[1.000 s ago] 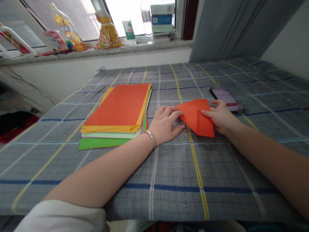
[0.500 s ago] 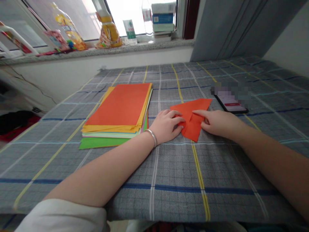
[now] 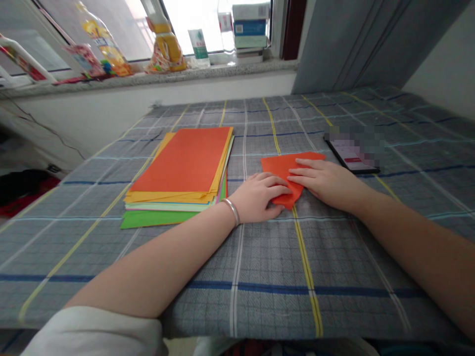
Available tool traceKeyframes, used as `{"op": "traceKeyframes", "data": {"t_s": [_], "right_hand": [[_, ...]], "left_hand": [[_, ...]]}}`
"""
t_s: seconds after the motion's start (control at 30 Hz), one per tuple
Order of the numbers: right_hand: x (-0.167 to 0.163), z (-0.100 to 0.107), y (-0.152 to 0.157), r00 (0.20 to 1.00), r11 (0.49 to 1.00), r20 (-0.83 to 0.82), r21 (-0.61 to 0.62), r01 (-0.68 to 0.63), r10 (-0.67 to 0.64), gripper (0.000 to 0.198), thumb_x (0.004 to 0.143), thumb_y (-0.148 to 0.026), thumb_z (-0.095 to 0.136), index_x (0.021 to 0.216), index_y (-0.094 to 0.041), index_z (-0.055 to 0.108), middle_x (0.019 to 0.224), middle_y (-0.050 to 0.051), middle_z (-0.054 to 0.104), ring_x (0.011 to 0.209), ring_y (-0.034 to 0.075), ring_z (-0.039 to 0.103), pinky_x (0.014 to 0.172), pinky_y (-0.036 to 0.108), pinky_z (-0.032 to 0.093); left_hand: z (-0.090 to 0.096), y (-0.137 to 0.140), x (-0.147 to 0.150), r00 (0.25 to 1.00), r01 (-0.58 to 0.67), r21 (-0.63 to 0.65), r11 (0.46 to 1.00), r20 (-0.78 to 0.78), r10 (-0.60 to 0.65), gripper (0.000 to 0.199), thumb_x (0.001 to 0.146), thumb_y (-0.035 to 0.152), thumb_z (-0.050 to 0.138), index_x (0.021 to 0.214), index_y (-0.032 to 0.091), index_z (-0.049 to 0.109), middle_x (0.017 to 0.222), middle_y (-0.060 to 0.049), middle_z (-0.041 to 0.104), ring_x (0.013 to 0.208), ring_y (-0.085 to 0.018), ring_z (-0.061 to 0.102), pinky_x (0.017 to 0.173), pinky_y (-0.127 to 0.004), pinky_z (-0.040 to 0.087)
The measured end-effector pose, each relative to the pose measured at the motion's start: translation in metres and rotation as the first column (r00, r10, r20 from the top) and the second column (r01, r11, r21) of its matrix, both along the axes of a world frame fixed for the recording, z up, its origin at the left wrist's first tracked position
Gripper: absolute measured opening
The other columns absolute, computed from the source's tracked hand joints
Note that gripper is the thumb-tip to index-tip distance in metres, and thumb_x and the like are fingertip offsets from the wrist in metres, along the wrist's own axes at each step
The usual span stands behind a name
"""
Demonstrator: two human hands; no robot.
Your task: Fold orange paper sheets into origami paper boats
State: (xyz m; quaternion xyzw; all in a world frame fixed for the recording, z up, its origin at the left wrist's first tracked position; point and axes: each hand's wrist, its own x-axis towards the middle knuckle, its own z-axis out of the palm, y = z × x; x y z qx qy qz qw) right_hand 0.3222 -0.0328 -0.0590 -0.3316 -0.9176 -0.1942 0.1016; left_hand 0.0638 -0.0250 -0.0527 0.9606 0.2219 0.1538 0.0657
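Observation:
A folded sheet of orange-red paper lies on the checked cloth, partly covered by both hands. My left hand rests on its left and near side, fingers extended and bent slightly over the paper. A silver bangle circles that wrist. From the right, my right hand lies flat across the paper, its fingers stretched out and pressing on the surface. The fingertips of the two hands nearly meet over the middle of the sheet. The folds beneath them are hidden.
Left of my hands sits a stack of coloured paper, orange-red on top. A phone lies to the right, partly blurred. Bottles and boxes line the windowsill behind the cloth-covered surface.
My right hand has gone from a pointing finger to flat, spread fingers on the paper. My left fingers have slid slightly right, and the paper's near part looks smaller.

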Motion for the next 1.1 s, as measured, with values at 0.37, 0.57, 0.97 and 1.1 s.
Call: {"op": "traceKeyframes", "data": {"t_s": [0.37, 0.57, 0.97, 1.1], "right_hand": [[-0.019, 0.014, -0.021, 0.990, 0.985, -0.137, -0.173, 0.004, -0.028, 0.026, 0.099, -0.031, 0.052, 0.103, -0.025, 0.077, 0.108, 0.006, 0.078, 0.096, 0.024, 0.071, 0.081, 0.037, 0.052], [-0.007, 0.010, -0.009, 0.981, 0.945, -0.189, -0.326, -0.030, -0.033, 0.032, 0.093, -0.039, 0.059, 0.116, -0.021, 0.073, 0.116, 0.007, 0.076, 0.107, 0.026, 0.069, 0.094, 0.042, 0.053], [0.006, 0.021, -0.013, 0.991, 0.971, -0.133, -0.235, -0.048, 0.017, 0.027, 0.096, -0.028, 0.053, 0.098, -0.026, 0.079, 0.102, 0.002, 0.080, 0.093, 0.023, 0.074, 0.078, 0.036, 0.055], [-0.001, 0.026, -0.018, 0.997, 0.971, -0.075, -0.238, 0.009, -0.028, 0.030, 0.097, -0.027, 0.049, 0.092, -0.024, 0.078, 0.096, 0.004, 0.079, 0.084, 0.023, 0.073, 0.069, 0.036, 0.052]], "left_hand": [[0.003, -0.009, 0.001, 0.992, -0.104, 0.053, 0.993, -0.062, 0.107, 0.048, 0.097, 0.053, 0.054, 0.121, 0.012, 0.058, 0.120, -0.015, 0.070, 0.114, -0.029, 0.066, 0.098, -0.044, 0.053], [0.002, -0.009, -0.001, 0.990, -0.052, 0.220, 0.974, -0.115, 0.079, 0.030, 0.102, 0.037, 0.048, 0.112, 0.014, 0.065, 0.123, -0.012, 0.071, 0.112, -0.025, 0.069, 0.099, -0.040, 0.053], [0.023, -0.003, -0.022, 0.935, -0.012, 0.328, 0.944, -0.332, 0.127, 0.016, 0.099, 0.021, 0.052, 0.102, 0.016, 0.067, 0.105, -0.007, 0.075, 0.090, -0.022, 0.073, 0.074, -0.033, 0.053], [0.022, 0.000, -0.024, 0.950, -0.048, 0.290, 0.956, -0.284, 0.134, 0.019, 0.096, 0.030, 0.055, 0.101, 0.017, 0.067, 0.103, -0.007, 0.074, 0.091, -0.023, 0.071, 0.074, -0.034, 0.052]]}}
